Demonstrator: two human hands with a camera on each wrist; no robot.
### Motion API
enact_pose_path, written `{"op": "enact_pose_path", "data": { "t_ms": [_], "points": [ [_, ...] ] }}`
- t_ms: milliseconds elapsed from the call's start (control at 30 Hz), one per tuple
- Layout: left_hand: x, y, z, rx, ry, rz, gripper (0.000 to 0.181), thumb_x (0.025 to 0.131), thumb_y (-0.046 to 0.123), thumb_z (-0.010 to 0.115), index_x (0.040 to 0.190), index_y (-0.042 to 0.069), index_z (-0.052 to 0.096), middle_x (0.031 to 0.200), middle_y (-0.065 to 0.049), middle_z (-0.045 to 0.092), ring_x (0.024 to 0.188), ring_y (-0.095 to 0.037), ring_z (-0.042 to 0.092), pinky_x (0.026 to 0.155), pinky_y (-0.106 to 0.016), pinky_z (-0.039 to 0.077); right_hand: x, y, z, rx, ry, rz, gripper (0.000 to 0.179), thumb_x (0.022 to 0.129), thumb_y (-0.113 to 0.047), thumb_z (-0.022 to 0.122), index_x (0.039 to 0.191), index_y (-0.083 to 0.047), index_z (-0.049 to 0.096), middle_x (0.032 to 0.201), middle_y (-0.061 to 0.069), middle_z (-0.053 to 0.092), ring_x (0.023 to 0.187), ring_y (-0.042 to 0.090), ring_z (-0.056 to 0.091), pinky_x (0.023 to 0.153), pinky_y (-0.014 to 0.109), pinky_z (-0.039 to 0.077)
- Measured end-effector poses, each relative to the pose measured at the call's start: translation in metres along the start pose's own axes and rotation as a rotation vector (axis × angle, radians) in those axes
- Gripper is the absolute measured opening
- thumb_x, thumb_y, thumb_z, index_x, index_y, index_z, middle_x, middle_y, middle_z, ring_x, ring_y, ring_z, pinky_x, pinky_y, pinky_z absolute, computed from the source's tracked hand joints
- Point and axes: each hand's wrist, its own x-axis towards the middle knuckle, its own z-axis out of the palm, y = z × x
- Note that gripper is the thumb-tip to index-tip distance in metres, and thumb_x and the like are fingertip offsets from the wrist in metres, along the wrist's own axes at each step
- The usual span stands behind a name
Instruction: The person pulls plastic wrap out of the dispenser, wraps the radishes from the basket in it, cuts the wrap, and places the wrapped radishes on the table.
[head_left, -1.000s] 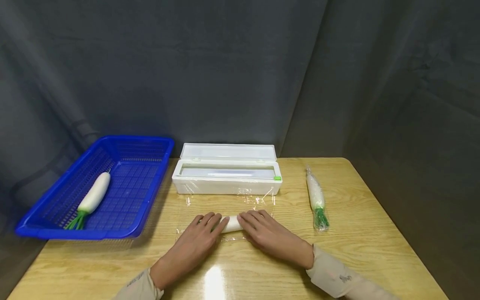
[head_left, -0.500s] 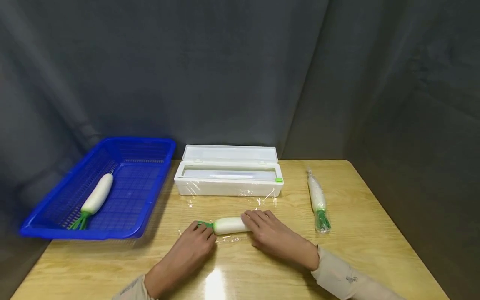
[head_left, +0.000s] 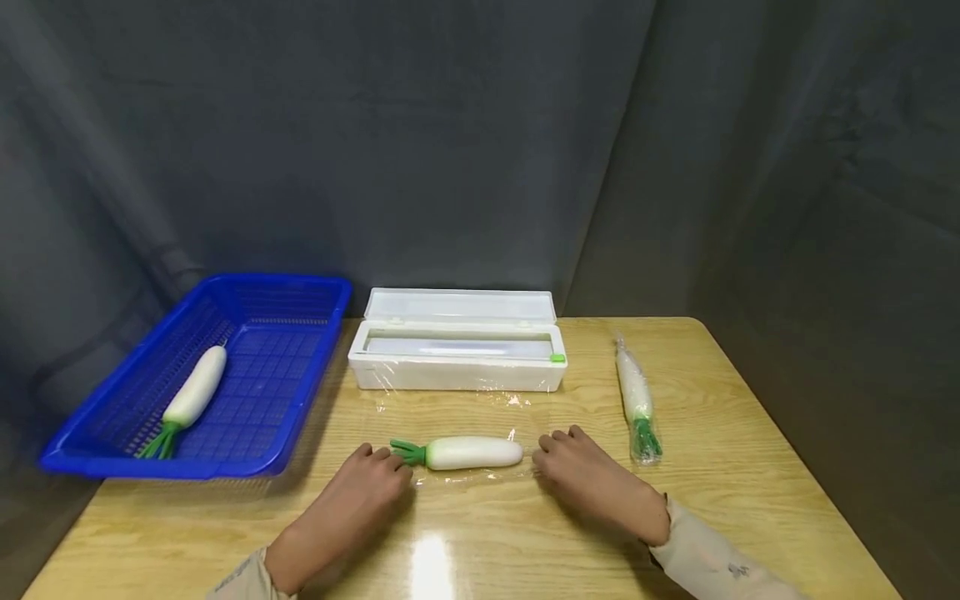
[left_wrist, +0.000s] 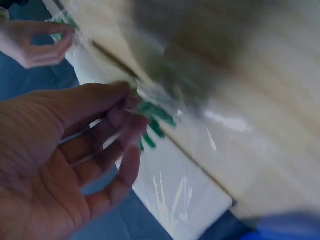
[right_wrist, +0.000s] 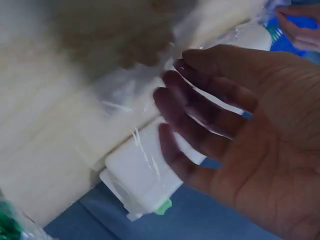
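Note:
A white radish [head_left: 474,452] with green leaves lies crosswise on clear plastic wrap [head_left: 491,477] in the middle of the table, leaves to the left. My left hand [head_left: 352,496] is by the leaf end; in the left wrist view its thumb and forefinger pinch the wrap [left_wrist: 220,122] near the green leaves. Beyond the radish's tip, my right hand [head_left: 596,483] pinches the wrap's other side between thumb and forefinger, as the right wrist view shows. Behind the radish stands a white wrap dispenser [head_left: 457,375], lid up, with film running from its front.
On the left, a blue basket [head_left: 303,400] holds another radish [head_left: 197,387]. A radish wrapped in film [head_left: 633,392] lies on the right of the wooden table [head_left: 720,500]. Dark grey curtains [head_left: 450,150] hang behind and at both sides.
Both hands have moved apart, from on top of the radish out to its two ends, uncovering the whole radish. The fingers have gone from lying over it to pinching the wrap.

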Motion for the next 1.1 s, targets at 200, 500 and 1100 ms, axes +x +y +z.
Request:
{"op": "enact_pose_path", "data": {
  "t_ms": [200,500,1100],
  "points": [
    [0.005,-0.02,-0.006,-0.03,0.081,0.07,0.026,0.071,0.007,0.087,0.077,0.016,0.063,0.079,0.005,0.065,0.07,-0.012,0.054,0.06,-0.023,0.037,0.0,0.013,-0.015,0.111,0.007,0.005,0.025,0.094,-0.008,0.074,0.079,-0.018,0.057,0.075,-0.007,0.044,0.067,0.008,0.041,0.064,0.024,0.04],
    [0.011,-0.035,-0.006,-0.118,0.109,-0.054,0.019,0.079,0.006,0.084,0.086,0.013,0.067,0.089,0.001,0.067,0.08,-0.018,0.063,0.069,-0.035,0.051,0.012,0.034,-0.01,0.273,0.076,0.012,0.028,0.093,0.003,0.074,0.081,-0.015,0.056,0.074,-0.008,0.044,0.065,0.004,0.033,0.061,0.02,0.036],
    [0.029,-0.044,0.019,-0.126,0.105,-0.263,0.027,0.078,0.003,0.088,0.075,0.009,0.062,0.074,-0.004,0.055,0.072,-0.025,0.058,0.063,-0.038,0.045,0.036,0.03,0.026,0.168,0.329,0.163,0.024,0.088,0.005,0.078,0.1,-0.001,0.059,0.089,0.005,0.046,0.081,0.02,0.045,0.07,0.033,0.044]
  ]
}}
